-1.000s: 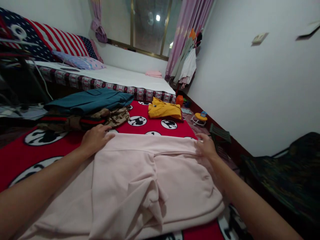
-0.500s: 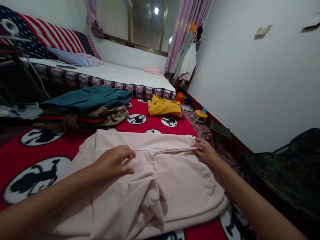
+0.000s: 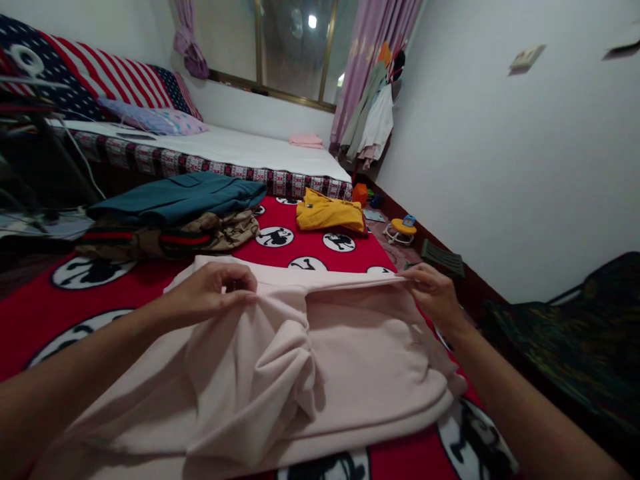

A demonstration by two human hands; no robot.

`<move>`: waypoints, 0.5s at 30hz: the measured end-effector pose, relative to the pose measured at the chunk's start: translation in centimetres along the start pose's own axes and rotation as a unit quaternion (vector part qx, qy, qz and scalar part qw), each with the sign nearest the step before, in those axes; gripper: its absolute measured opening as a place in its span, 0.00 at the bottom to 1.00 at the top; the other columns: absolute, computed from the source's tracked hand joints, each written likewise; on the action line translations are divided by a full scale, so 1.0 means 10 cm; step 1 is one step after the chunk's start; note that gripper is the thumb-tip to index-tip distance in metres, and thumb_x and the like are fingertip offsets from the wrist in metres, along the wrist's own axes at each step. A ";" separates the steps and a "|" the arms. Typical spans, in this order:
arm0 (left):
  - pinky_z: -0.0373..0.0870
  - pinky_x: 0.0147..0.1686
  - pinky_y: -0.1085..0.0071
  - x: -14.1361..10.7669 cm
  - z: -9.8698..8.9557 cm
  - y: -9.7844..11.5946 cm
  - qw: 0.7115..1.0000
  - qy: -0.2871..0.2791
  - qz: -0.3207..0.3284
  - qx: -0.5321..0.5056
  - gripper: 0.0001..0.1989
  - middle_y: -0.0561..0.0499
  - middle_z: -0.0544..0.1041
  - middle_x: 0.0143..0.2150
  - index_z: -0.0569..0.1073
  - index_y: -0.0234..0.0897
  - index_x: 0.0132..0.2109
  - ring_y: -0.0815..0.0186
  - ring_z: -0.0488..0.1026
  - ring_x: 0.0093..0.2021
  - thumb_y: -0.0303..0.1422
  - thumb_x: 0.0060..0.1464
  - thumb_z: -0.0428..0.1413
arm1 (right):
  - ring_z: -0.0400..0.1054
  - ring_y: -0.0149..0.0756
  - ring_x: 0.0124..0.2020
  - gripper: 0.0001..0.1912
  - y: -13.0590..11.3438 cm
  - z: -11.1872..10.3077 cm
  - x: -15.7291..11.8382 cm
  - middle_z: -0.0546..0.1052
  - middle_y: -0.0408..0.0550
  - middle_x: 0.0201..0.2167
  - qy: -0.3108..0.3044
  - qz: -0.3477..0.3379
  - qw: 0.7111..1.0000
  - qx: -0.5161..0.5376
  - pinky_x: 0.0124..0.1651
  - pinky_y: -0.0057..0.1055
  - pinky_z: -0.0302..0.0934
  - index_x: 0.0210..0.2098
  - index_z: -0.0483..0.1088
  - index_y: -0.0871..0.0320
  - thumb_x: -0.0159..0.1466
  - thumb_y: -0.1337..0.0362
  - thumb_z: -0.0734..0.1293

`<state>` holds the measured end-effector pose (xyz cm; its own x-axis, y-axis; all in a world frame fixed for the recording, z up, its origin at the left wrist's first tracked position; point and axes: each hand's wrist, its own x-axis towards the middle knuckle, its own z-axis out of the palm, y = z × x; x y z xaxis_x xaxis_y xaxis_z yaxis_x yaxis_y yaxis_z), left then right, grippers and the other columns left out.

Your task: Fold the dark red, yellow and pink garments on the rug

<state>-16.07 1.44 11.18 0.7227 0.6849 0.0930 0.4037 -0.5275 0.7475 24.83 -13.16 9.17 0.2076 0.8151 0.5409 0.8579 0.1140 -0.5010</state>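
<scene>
Lifted now off the red bedspread, the far edge of the pale pink garment sags between both pinches: soft, light, floppy, best held at corners. Left hand and right hand grip that edge, seemingly.

L forearm enters from lower left of frame, runs up to centre-left; left hand sits palm down, fingers curled in w/ thumb pinched against them (a closed grip, knuckles up). R forearm comes in from lower right, angled up toward centre-right; right hand also palm down, fingertips bunched in a pinch. Both wrists about level, hands well apart, both arms bare.
</scene>
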 end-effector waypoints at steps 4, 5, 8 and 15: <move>0.62 0.27 0.75 -0.14 -0.07 0.07 0.996 -0.085 -0.034 -0.016 0.16 0.53 0.72 0.25 0.73 0.37 0.28 0.68 0.66 0.27 0.47 0.47 0.58 | 0.69 0.38 0.33 0.07 -0.11 -0.23 -0.01 0.76 0.48 0.29 -0.161 0.040 0.986 0.019 0.37 0.31 0.62 0.26 0.76 0.56 0.53 0.62 0.66; 0.61 0.26 0.76 -0.17 -0.04 0.05 0.989 -0.141 -0.046 -0.023 0.16 0.52 0.72 0.26 0.74 0.37 0.29 0.68 0.66 0.27 0.46 0.47 0.58 | 0.70 0.39 0.32 0.08 -0.09 -0.26 -0.03 0.76 0.47 0.28 -0.238 0.065 0.969 0.020 0.37 0.31 0.63 0.25 0.76 0.57 0.53 0.62 0.65; 0.61 0.24 0.76 -0.20 0.03 -0.13 0.962 -0.264 -0.074 -0.015 0.17 0.51 0.74 0.27 0.76 0.36 0.32 0.67 0.67 0.26 0.47 0.51 0.55 | 0.72 0.41 0.35 0.13 0.06 -0.24 -0.04 0.79 0.49 0.30 -0.292 0.129 0.948 0.001 0.40 0.33 0.64 0.28 0.77 0.58 0.56 0.58 0.64; 0.65 0.53 0.60 0.14 -0.32 -0.91 0.961 0.140 -0.020 0.238 0.27 0.40 0.73 0.53 0.74 0.35 0.53 0.51 0.69 0.53 0.46 0.51 0.54 | 0.72 0.49 0.46 0.35 0.48 0.10 0.01 0.76 0.60 0.48 -0.112 0.178 0.962 -0.172 0.45 0.38 0.65 0.53 0.69 0.61 0.49 0.53 0.73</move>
<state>-20.54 8.79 6.57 0.5489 0.7826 0.2936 0.6870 -0.6225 0.3748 28.50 -11.90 6.14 0.4445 0.8736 0.1983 0.8637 -0.3592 -0.3536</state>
